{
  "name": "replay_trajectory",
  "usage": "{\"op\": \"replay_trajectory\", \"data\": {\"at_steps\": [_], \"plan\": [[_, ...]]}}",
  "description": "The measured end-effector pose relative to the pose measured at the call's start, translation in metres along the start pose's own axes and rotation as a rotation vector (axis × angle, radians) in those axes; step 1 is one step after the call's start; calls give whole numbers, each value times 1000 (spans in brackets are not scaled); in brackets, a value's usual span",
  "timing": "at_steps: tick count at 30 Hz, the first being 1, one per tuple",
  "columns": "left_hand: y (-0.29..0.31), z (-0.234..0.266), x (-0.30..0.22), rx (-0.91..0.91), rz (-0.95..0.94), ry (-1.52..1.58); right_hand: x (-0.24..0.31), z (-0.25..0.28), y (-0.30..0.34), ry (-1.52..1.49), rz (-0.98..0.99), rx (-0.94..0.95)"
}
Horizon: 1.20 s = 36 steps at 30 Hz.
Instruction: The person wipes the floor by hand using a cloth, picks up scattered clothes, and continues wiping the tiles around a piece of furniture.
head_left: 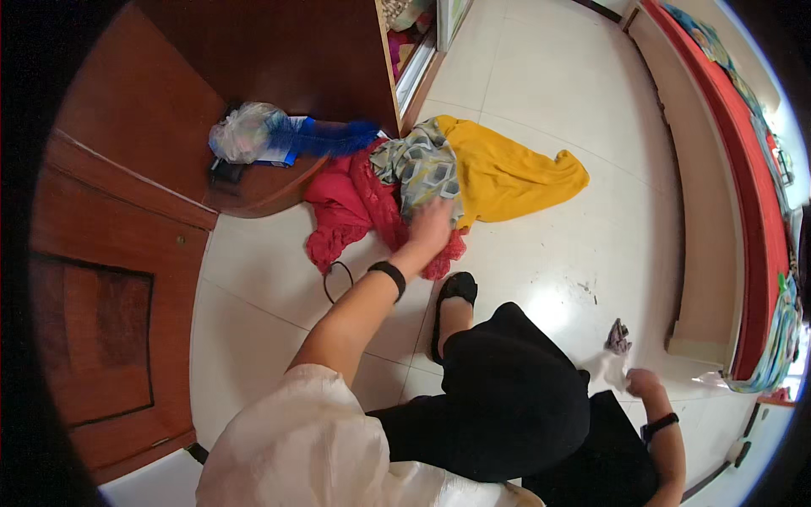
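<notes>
1. Reaching forward and down, the person's left hand lands on a heap of clothes on the pale tiled floor.
2. Its fingers close on the grey patterned cloth, pinching a fold at its near edge.
3. That cloth lies straight ahead of the hand, running away from the person toward a wooden cabinet.
4. A red garment lies under it and to its left; a yellow garment spreads out to its right, its long axis pointing right across the floor.
5. The right hand is well apart, low by the person's right side, holding something pale; how tightly it grips cannot be told.
6. The left hand is by far the nearer to the heap.
7. A blue duster and a plastic bag rest on a low wooden ledge behind the clothes.
</notes>
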<state>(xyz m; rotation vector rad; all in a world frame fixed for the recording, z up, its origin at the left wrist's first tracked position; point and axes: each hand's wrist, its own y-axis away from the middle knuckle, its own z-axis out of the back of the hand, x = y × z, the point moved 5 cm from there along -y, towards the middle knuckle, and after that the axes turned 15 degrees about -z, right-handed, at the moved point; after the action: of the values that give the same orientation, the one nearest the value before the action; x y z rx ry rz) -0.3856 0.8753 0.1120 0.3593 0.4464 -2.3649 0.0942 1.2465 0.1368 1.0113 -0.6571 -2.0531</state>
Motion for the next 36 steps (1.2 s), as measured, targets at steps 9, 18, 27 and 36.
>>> {"op": "replay_trajectory", "data": {"at_steps": [9,18,27,36], "plan": [[1,-3,88,154,206,-436,37,36,26,-455,80,-158],[13,-41,165,-64,794,460,68,74,25,-365,191,-184],[-18,-55,124,4,617,496,30,45,27,-481,131,-123],[-124,161,44,-405,234,1053,44,87,2,-493,192,-281]]}}
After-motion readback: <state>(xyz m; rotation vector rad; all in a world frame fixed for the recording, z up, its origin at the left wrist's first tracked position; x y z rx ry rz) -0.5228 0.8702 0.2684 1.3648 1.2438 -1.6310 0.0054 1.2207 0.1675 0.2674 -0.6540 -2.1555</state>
